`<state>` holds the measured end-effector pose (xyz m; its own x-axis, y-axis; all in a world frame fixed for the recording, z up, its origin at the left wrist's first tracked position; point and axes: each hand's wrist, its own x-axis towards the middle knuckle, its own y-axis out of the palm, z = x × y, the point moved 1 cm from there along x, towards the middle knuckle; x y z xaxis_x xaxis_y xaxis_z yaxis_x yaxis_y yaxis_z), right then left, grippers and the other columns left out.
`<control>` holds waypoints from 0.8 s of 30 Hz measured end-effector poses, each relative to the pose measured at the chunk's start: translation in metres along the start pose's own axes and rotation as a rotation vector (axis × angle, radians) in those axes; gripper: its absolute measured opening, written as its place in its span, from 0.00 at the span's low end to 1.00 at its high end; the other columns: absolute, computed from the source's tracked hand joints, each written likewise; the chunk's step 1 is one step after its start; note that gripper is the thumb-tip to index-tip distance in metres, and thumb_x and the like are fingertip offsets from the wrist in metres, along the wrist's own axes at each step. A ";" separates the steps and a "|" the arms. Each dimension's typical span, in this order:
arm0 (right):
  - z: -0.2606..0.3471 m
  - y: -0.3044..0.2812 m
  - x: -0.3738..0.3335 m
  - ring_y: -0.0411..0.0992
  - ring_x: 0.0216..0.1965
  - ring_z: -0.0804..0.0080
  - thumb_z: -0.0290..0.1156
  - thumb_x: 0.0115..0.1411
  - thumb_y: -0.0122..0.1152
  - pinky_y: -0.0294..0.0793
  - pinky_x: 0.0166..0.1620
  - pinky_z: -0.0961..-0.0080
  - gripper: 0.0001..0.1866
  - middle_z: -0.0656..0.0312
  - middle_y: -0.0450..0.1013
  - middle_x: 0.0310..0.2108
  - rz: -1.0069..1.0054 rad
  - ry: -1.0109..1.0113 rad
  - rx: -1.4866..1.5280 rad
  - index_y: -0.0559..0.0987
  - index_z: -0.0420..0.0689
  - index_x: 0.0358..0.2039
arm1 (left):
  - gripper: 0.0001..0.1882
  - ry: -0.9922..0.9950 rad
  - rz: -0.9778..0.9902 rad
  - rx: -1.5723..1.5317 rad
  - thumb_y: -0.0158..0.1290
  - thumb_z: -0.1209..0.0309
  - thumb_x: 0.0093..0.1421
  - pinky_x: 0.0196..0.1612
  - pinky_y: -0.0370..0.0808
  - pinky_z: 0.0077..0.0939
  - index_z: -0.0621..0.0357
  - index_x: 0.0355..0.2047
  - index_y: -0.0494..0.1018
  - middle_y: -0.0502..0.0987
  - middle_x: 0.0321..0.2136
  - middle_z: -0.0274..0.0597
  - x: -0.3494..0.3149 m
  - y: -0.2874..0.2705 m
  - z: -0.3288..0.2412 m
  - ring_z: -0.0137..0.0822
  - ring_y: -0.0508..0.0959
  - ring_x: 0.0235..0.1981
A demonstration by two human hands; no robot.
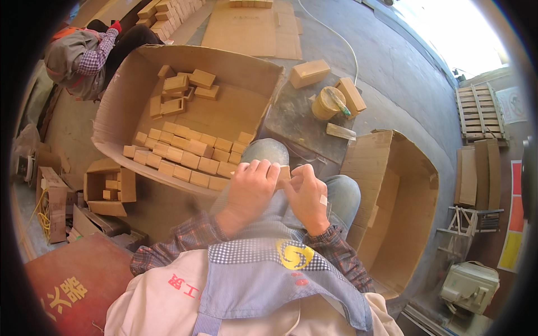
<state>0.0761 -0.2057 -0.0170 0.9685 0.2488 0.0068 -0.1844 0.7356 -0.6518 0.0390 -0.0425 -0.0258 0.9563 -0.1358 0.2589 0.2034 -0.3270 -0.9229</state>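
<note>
Above my lap, both hands are closed on a small wooden block (283,175), mostly covered by my fingers. My left hand (253,187) wraps its left side, knuckles up. On its right end, the thumb and fingers of my right hand (307,196) are bent against it; whether they pinch anything else is hidden. A strip of pale tape is stuck on the right hand. Just beyond my left hand stands a large cardboard box (269,75) with rows of similar wooden blocks (174,155) and a loose pile of blocks (176,84).
A dark low table (294,126) ahead bears a round tub (325,106), a green-handled brush (339,104) and wooden blocks (310,73). At my right stands a deep cardboard box (367,185). A small carton (128,185) lies left. Another person (84,61) sits far left near stacked blocks.
</note>
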 end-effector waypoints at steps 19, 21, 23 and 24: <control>0.001 0.009 -0.008 0.78 0.32 0.46 0.27 0.60 0.66 0.76 0.35 0.54 0.08 0.50 0.77 0.32 -0.058 -0.099 -0.128 0.75 0.41 0.33 | 0.20 -0.010 -0.023 0.038 0.65 0.62 0.56 0.46 0.73 0.37 0.54 0.47 0.74 0.76 0.37 0.36 -0.001 0.005 -0.002 0.38 0.78 0.42; 0.001 0.012 -0.006 0.78 0.31 0.45 0.27 0.59 0.67 0.76 0.34 0.53 0.08 0.50 0.77 0.30 -0.035 -0.115 -0.160 0.74 0.41 0.32 | 0.20 -0.020 -0.018 0.047 0.64 0.62 0.56 0.46 0.73 0.37 0.54 0.46 0.74 0.76 0.36 0.36 0.000 0.005 -0.004 0.38 0.78 0.42; -0.001 0.011 -0.005 0.78 0.30 0.46 0.27 0.58 0.67 0.76 0.33 0.54 0.09 0.50 0.77 0.29 -0.053 -0.103 -0.196 0.73 0.42 0.31 | 0.14 0.013 -0.098 0.055 0.62 0.65 0.56 0.43 0.73 0.35 0.52 0.41 0.74 0.74 0.33 0.34 0.003 0.001 -0.005 0.36 0.78 0.39; -0.001 0.010 -0.005 0.78 0.30 0.47 0.27 0.58 0.67 0.76 0.33 0.54 0.09 0.51 0.76 0.28 -0.075 -0.100 -0.211 0.73 0.42 0.31 | 0.11 0.028 -0.128 0.063 0.60 0.66 0.56 0.42 0.74 0.34 0.51 0.38 0.74 0.73 0.31 0.32 0.006 -0.002 -0.004 0.35 0.78 0.37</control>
<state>0.0698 -0.2001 -0.0247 0.9549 0.2672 0.1293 -0.0633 0.6088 -0.7908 0.0434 -0.0469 -0.0214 0.9156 -0.1236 0.3826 0.3369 -0.2838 -0.8978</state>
